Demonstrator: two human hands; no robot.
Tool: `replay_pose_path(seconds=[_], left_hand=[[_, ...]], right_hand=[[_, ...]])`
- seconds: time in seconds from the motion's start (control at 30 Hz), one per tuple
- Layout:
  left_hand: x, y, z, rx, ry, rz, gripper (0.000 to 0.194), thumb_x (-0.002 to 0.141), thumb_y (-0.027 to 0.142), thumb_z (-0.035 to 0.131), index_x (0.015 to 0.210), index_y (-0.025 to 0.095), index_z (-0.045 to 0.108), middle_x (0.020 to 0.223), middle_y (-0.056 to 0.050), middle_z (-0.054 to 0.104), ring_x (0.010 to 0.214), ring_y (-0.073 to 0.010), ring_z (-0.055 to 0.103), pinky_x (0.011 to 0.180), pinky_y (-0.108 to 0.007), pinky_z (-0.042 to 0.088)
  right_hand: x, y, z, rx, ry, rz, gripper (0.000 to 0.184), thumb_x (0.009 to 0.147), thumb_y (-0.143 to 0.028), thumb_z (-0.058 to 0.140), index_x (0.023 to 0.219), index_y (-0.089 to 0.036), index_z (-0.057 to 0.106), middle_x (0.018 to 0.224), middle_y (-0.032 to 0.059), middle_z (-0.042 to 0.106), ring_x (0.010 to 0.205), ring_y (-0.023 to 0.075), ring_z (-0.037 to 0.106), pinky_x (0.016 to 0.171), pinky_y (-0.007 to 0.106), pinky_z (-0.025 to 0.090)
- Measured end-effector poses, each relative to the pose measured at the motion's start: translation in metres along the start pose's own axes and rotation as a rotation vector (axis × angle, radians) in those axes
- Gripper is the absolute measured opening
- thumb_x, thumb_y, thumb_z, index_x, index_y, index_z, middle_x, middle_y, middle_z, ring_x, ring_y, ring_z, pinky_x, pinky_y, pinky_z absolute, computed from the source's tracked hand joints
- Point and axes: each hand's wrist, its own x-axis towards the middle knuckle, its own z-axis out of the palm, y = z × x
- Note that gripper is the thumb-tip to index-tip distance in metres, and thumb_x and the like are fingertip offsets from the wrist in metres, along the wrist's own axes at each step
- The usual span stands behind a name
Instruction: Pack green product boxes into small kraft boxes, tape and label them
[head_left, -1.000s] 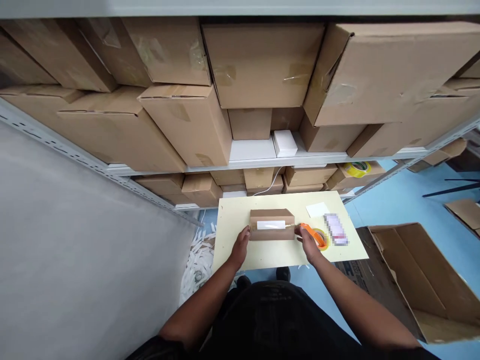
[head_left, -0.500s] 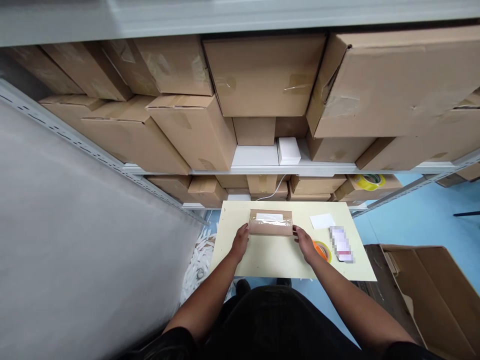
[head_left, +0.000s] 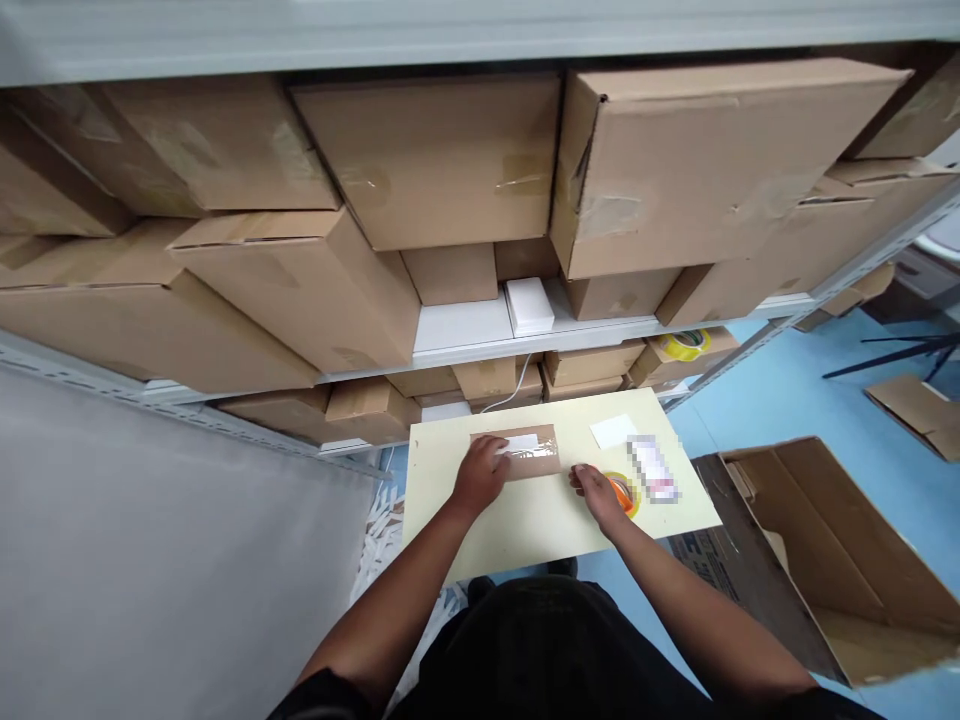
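Note:
A small flat cardboard box (head_left: 534,462) with a white label and shiny clear tape lies on the cream table (head_left: 517,520). My left hand (head_left: 481,475) grips its left end, fingers over the top. Just off the box's right end is my right hand (head_left: 595,490), its fingers curled in; whatever may be in them is hidden. Partly behind that hand lies an orange and yellow tape roll (head_left: 632,496). To the right are a white sheet of paper (head_left: 613,431) and a phone-shaped, blurred-out object (head_left: 654,468).
Shelves ahead hold several large cardboard boxes (head_left: 450,160), a white stack (head_left: 529,305) and a yellow tape roll (head_left: 684,345). A big open carton (head_left: 847,560) stands on the floor at right. White paper strips (head_left: 381,530) litter the floor by the left wall (head_left: 187,540).
My right hand has let go of the box's right end and curled its fingers. My left hand has shifted further over the box's left end. The view has turned right.

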Motion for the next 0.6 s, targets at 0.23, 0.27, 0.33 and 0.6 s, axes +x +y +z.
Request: replay_pose_path(seconds=[0.23, 0.27, 0.33, 0.6], left_hand=[[0.099, 0.083, 0.115, 0.131, -0.543, 0.387, 0.021, 0.091, 0.027, 0.055, 0.095, 0.024, 0.075, 0.103, -0.011, 0.072, 0.108, -0.0300, 0.064, 0.103, -0.044, 0.048], [0.110, 0.089, 0.138, 0.181, -0.601, 0.384, 0.020, 0.090, 0.026, 0.056, 0.095, 0.023, 0.076, 0.103, -0.012, 0.072, 0.109, -0.0315, 0.063, 0.103, -0.045, 0.048], [0.127, 0.096, 0.180, 0.277, -0.690, 0.350, 0.018, 0.087, 0.024, 0.060, 0.096, 0.022, 0.076, 0.108, -0.015, 0.071, 0.113, -0.0340, 0.062, 0.102, -0.047, 0.047], [0.155, 0.091, 0.269, 0.464, -0.817, 0.223, 0.026, 0.082, 0.019, 0.066, 0.106, 0.016, 0.074, 0.120, -0.024, 0.065, 0.121, -0.0394, 0.058, 0.103, -0.053, 0.045]], right_hand=[[-0.024, 0.013, -0.034, 0.149, -0.049, 0.119, 0.037, 0.074, -0.059, 0.071, 0.080, -0.022, 0.069, 0.078, 0.0053, 0.072, 0.077, 0.0249, 0.069, 0.080, 0.039, 0.055], [-0.025, 0.016, -0.041, 0.171, -0.048, 0.127, 0.037, 0.073, -0.058, 0.072, 0.080, -0.022, 0.070, 0.077, 0.0050, 0.072, 0.076, 0.0246, 0.069, 0.080, 0.040, 0.055], [-0.025, 0.020, -0.054, 0.207, -0.049, 0.134, 0.036, 0.073, -0.057, 0.073, 0.081, -0.022, 0.070, 0.077, 0.0047, 0.072, 0.075, 0.0241, 0.068, 0.079, 0.040, 0.055], [-0.018, 0.028, -0.099, 0.214, -0.056, 0.088, 0.034, 0.081, -0.055, 0.069, 0.076, -0.021, 0.070, 0.073, 0.0038, 0.069, 0.072, 0.0211, 0.061, 0.072, 0.035, 0.048]])
